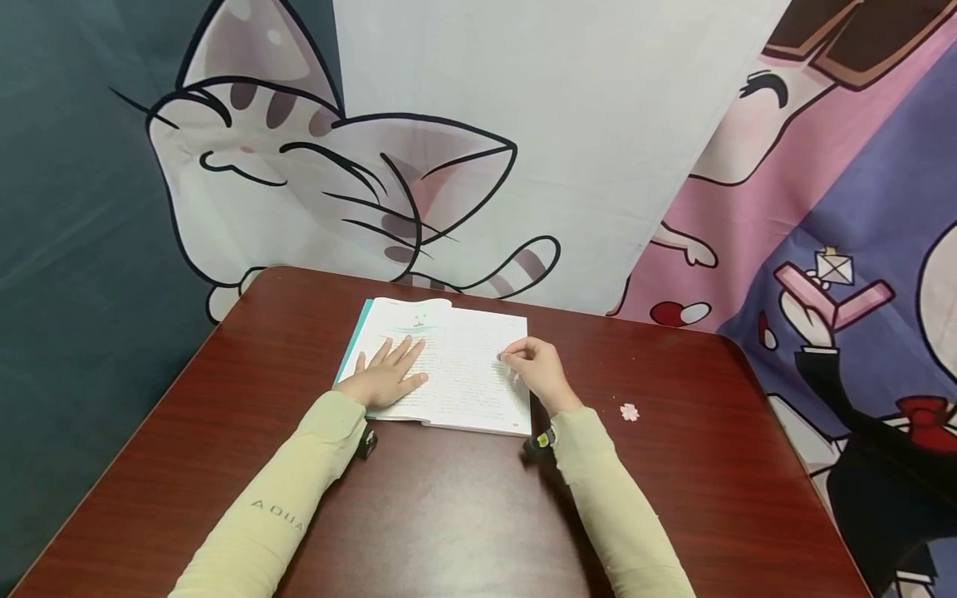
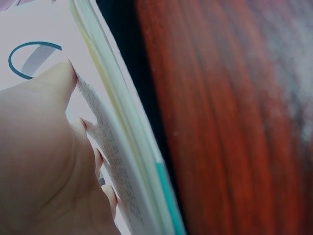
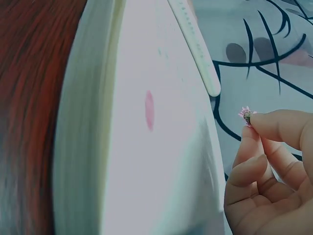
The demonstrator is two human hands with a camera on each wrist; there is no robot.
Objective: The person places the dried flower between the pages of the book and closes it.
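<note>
An open book [image 1: 474, 382] with printed pages and a teal cover edge lies on the table. My left hand [image 1: 380, 380] rests spread on its left page, fingers straight. Over the right page, my right hand [image 1: 540, 370] pinches a small pink flower [image 3: 247, 115] between thumb and fingertip. The flower's pink petals show above the pinch in the right wrist view; the rest is hidden by the fingers. A pink blossom-shaped piece [image 1: 630, 412] lies on the table to the right of my right wrist.
The dark red wooden table [image 1: 434, 507] extends around the book. Behind it hangs a cloth [image 1: 583, 108] printed with cartoon cats. Each wrist wears a small black device, the right one [image 1: 540, 443] close above the table.
</note>
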